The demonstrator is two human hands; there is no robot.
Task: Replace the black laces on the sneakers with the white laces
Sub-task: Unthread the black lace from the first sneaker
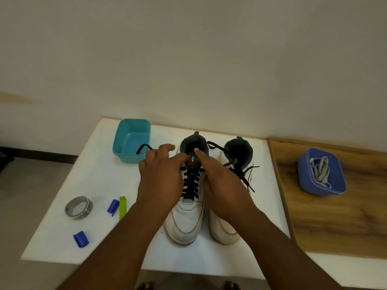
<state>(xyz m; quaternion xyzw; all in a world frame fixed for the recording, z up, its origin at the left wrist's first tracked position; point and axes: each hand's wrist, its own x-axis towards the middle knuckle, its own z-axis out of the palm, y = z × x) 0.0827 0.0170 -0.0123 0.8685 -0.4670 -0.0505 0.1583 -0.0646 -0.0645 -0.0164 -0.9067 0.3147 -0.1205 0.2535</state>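
Two bare forearms reach in from the bottom edge over a white table (104, 168). Nearest on the table, at the left, lies a small blue clip (81, 239); a little farther stand a metal ring (78, 207), a second blue clip (113, 206) and a thin green stick (122, 207) just beside it.

In the middle stand two white sneakers side by side, toes toward the person. The left sneaker (185, 220) has its black lace (191, 185) threaded in crossed rows up the front. The left hand (161, 178) rests against the left side of this shoe, its index finger stretched toward the tongue while the other fingers curl loosely above; a loose end of black lace loops out behind it toward the teal tub. Whether those fingers pinch the lace cannot be told. The right hand (222, 185) lies between the two shoes, covering the inner side of the right sneaker (223, 229), its index finger pointing up to the tongue of the left shoe; the remaining fingers are hidden, so their grip cannot be told. The right shoe's black lace (244, 174) is untied and trails loose over its side.

Farther back, at the left, sits a teal tub (132, 141). To the right, on a wooden board (335, 216), a blue tub (321, 176) holds the white laces (320, 170), bundled, well apart from the shoes.
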